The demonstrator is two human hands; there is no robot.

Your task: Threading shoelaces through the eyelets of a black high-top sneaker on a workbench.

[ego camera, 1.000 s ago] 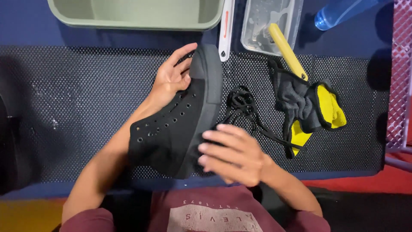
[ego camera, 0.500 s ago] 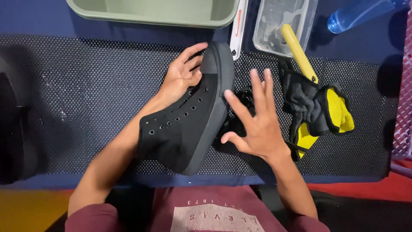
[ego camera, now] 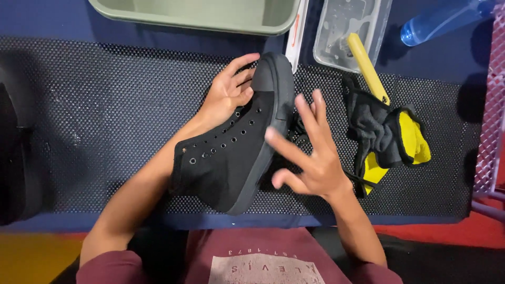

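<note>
- The left hand (ego camera: 229, 92) cups the toe end of a black high-top canvas shoe (ego camera: 236, 147), fingers curled over the lace side just beside the rubber toe cap, grasping it.
- The right hand (ego camera: 310, 158) is released, fingers spread wide, palm near the shoe's sole edge; whether a fingertip touches the sole cannot be told, since the hand is blurred.
- The shoe lies tilted on its side between the two hands, toe pointing away from the person, ankle opening toward the person, empty eyelets facing up and left.
- Just right of the shoe, partly hidden under the right hand, lies a tangle of black shoelace (ego camera: 301, 129).
- Further right of the shoe sits a crumpled black and yellow cloth (ego camera: 389, 137), with a yellow handle (ego camera: 367, 66) above it, reaching into a clear plastic container (ego camera: 336, 37).
- Beyond the shoe's toe stands a green plastic tub (ego camera: 210, 13); a white strip with an orange mark (ego camera: 297, 34) lies between tub and container.
- Far right of the shoe, a blue bottle (ego camera: 442, 18) lies at the top edge.
- Shoe, lace and cloth all rest on a black dotted mat (ego camera: 105, 121).
</note>
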